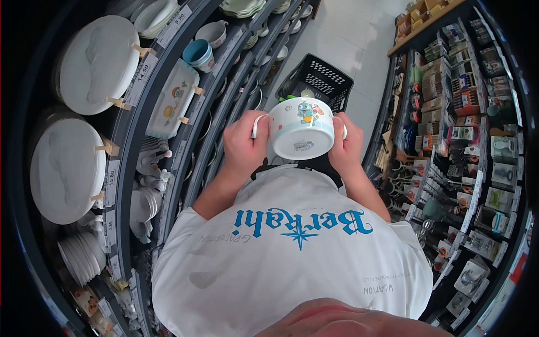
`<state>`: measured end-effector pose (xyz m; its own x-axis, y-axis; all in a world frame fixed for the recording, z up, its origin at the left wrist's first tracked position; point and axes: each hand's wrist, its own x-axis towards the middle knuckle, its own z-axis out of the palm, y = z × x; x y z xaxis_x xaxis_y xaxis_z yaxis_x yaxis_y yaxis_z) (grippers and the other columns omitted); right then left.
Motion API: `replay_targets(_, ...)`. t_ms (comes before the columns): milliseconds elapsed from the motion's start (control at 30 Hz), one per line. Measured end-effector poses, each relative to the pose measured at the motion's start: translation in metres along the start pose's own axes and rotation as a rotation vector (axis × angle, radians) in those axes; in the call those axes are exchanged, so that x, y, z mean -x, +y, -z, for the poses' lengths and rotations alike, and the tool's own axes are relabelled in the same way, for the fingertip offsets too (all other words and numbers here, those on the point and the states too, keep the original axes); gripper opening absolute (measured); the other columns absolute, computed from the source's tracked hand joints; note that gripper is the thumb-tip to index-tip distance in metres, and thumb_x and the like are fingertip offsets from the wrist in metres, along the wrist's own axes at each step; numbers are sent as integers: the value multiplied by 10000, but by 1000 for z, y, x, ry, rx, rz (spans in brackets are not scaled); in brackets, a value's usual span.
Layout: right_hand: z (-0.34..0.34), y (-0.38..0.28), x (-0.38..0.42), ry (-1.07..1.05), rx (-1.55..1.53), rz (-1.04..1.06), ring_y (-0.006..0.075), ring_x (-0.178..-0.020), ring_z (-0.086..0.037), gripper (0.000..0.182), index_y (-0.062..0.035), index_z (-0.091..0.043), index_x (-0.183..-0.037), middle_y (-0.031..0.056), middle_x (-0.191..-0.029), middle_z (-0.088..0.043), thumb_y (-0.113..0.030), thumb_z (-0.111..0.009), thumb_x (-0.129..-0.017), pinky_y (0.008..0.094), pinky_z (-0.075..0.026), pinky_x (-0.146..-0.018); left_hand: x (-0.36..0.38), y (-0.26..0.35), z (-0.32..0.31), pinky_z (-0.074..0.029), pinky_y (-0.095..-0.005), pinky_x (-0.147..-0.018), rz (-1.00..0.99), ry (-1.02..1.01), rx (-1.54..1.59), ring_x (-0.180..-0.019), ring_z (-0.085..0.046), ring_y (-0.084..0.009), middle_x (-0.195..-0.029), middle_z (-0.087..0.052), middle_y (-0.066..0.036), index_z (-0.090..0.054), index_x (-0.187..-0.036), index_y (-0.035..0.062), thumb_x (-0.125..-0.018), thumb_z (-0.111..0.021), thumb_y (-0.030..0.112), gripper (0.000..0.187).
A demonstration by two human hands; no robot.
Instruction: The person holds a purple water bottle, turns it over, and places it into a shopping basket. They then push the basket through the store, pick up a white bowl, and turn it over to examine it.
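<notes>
A white two-handled bowl (292,137) with a blue cartoon figure on its side is held up in front of my chest. Its underside, with a small printed label, faces me. My left hand (245,140) is closed around one looped handle. On the other side, my right hand (347,140) grips the second handle. Beyond the bowl, on the floor, stands a black shopping basket (343,78). Something green and a round pale item show at the basket's near side, partly hidden by the bowl.
Shelves on the left carry large white plates (101,63), a patterned rectangular dish (173,101) and blue-lined cups (197,55) behind price tags. On the right, a rack of packaged kitchen tools (465,101) lines the aisle. Pale floor tiles (345,33) run between them.
</notes>
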<state>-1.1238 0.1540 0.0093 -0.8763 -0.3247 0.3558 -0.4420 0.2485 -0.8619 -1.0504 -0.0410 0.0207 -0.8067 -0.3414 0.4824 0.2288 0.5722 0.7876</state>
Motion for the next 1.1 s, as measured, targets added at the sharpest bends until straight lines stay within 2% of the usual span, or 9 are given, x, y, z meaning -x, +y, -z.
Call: replay_targets(1100, 6, -6, 6, 20, 45, 33, 243, -468, -458, 279, 8, -489, -705, 124, -576, -469, -132, -449, -942, 337, -353, -466, 1, 0, 1, -450, -289, -493, -55, -22, -2, -526, -604, -213, -630, -609, -110, -604, -848, -6, -886, -568, 88, 107)
